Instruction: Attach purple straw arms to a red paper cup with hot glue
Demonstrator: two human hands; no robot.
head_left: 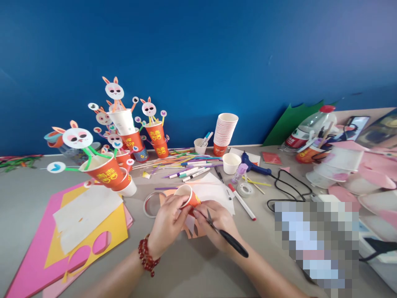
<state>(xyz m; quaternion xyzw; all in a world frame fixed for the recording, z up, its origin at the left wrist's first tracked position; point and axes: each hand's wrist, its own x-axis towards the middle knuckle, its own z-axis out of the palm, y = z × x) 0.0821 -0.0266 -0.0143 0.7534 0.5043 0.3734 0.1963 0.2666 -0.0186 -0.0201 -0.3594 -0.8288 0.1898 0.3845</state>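
My left hand is closed round an orange paper cup lying on its side, open mouth toward the left. A red bead bracelet circles that wrist. My right hand grips black-handled scissors, the blades pointing at the cup's base. Both hands meet just above orange paper and a white sheet on the grey table.
Finished rabbit-face cups stand at left and back. Pink and yellow foam sheets lie front left. A tape roll, markers, a cup stack, a blue glue gun and its cable, a bottle surround me.
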